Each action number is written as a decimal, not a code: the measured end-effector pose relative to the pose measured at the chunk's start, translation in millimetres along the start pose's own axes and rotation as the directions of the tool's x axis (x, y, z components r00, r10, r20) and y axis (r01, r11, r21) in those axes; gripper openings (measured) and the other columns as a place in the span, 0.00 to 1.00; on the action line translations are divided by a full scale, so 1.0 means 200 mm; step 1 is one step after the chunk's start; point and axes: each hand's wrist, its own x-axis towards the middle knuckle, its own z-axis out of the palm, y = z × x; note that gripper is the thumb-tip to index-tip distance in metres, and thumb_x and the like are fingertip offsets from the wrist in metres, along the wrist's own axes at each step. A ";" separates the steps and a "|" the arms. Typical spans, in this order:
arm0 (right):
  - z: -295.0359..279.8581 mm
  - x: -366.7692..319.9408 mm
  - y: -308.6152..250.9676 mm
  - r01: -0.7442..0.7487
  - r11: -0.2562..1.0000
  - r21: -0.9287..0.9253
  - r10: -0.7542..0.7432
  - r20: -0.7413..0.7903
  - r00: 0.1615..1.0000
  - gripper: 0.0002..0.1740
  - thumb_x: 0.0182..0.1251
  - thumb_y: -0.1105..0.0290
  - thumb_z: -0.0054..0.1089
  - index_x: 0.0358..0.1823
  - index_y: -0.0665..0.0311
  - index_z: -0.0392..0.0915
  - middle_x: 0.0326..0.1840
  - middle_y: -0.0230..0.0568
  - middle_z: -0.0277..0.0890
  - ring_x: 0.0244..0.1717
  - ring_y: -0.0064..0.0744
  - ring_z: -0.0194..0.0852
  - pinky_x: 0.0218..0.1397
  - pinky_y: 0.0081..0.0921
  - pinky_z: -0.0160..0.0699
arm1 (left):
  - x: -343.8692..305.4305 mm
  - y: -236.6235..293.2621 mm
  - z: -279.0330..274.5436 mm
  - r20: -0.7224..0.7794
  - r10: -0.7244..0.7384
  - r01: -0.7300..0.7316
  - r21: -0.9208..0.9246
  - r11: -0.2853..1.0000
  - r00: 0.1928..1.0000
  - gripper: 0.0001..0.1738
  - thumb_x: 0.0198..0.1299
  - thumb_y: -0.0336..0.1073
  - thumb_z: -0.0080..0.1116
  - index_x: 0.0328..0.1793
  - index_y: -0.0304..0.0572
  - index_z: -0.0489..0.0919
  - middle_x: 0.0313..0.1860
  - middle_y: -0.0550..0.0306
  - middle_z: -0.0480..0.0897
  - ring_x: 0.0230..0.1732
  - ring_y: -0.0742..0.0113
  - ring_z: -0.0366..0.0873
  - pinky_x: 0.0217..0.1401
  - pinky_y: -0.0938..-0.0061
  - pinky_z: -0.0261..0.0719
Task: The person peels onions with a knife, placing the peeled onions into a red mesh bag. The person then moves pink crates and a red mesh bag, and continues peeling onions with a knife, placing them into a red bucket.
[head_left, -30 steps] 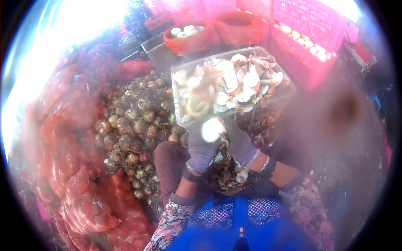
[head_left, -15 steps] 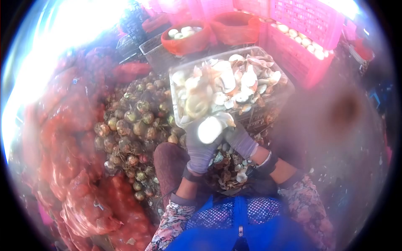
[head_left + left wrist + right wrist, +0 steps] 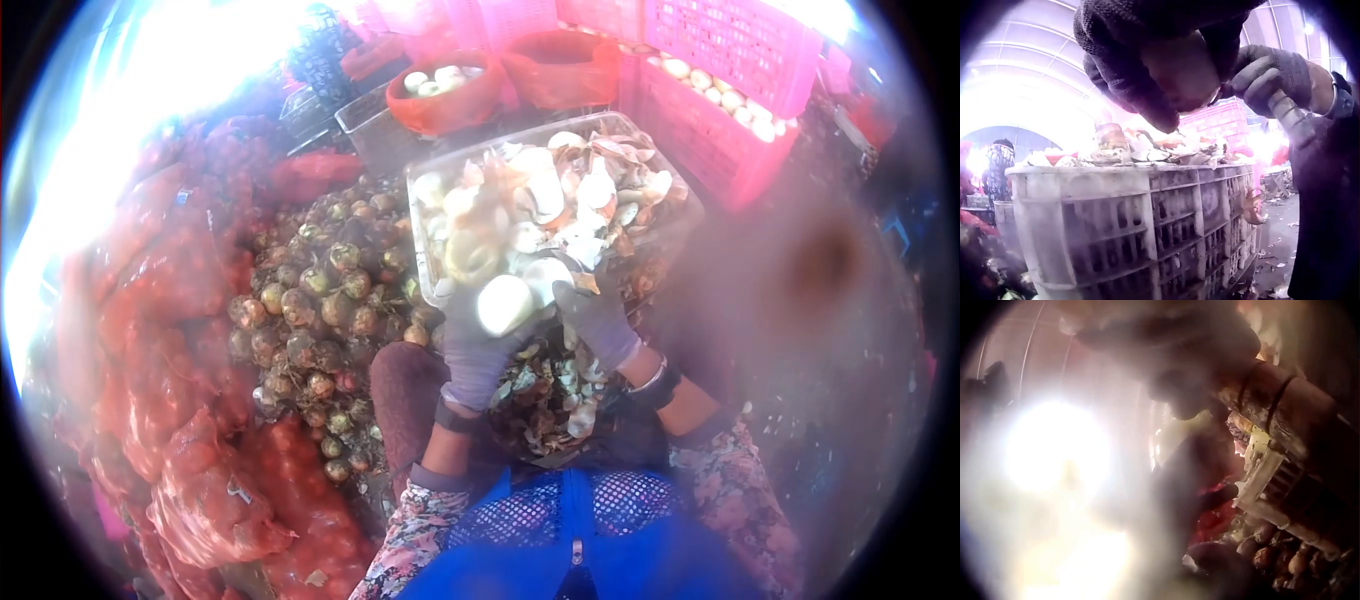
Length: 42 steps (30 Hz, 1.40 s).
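My gloved left hand grips a peeled white onion near the front edge of a pale plastic crate. In the left wrist view, the fingers curl round the onion above the crate. My gloved right hand is close on the right, its fingertips at a white piece of onion skin beside the onion. In the left wrist view, the right hand also holds a pale handle with dark bands in its curled fingers; the handle's far end is hidden. Glare blurs much of the right wrist view.
Onion skins heap the crate's top. Unpeeled onions are piled on the left, beside red mesh sacks. Behind stand an orange basin with white onions and pink crates. Skins lie on the ground between the legs.
The right hand has drawn away to the right from the onion, and a white piece of skin now shows between the hands. The left hand still holds the onion in nearly the same place.
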 end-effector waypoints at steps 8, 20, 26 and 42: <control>-0.13 0.06 -0.04 0.085 0.970 -0.228 -0.063 0.099 0.993 0.13 0.69 0.70 0.56 0.51 0.69 0.76 0.23 0.33 0.75 0.16 0.22 0.70 0.19 0.19 0.70 | 0.00 0.03 -0.02 0.177 -0.234 0.292 -0.490 0.822 0.956 0.36 0.43 0.38 0.78 0.58 0.38 0.74 0.47 0.55 0.82 0.45 0.66 0.81 0.51 0.72 0.82; -0.10 0.10 -0.30 0.336 0.441 -0.832 -0.393 0.157 0.906 0.31 0.63 0.78 0.46 0.70 0.66 0.63 0.43 0.51 0.80 0.34 0.37 0.81 0.39 0.28 0.84 | -0.01 0.00 -0.04 -0.019 -0.192 0.159 -0.480 0.862 0.981 0.42 0.39 0.30 0.81 0.62 0.42 0.70 0.54 0.56 0.78 0.55 0.66 0.77 0.58 0.71 0.80; 0.04 -0.06 -0.08 0.637 0.640 -0.430 -0.454 0.456 0.765 0.31 0.63 0.84 0.47 0.70 0.60 0.65 0.63 0.50 0.73 0.60 0.44 0.76 0.60 0.31 0.77 | -0.03 0.02 -0.04 0.054 0.053 -0.041 -0.203 0.978 0.997 0.43 0.37 0.32 0.82 0.62 0.43 0.70 0.56 0.56 0.77 0.57 0.65 0.77 0.60 0.70 0.79; -0.03 0.00 -0.27 -0.238 0.870 -0.431 0.410 0.369 0.834 0.28 0.68 0.76 0.46 0.71 0.58 0.62 0.32 0.39 0.80 0.17 0.19 0.75 0.14 0.16 0.73 | -0.02 0.03 -0.06 0.130 0.242 -0.217 -0.183 0.959 0.961 0.41 0.37 0.29 0.82 0.61 0.43 0.73 0.57 0.53 0.78 0.58 0.61 0.77 0.60 0.68 0.80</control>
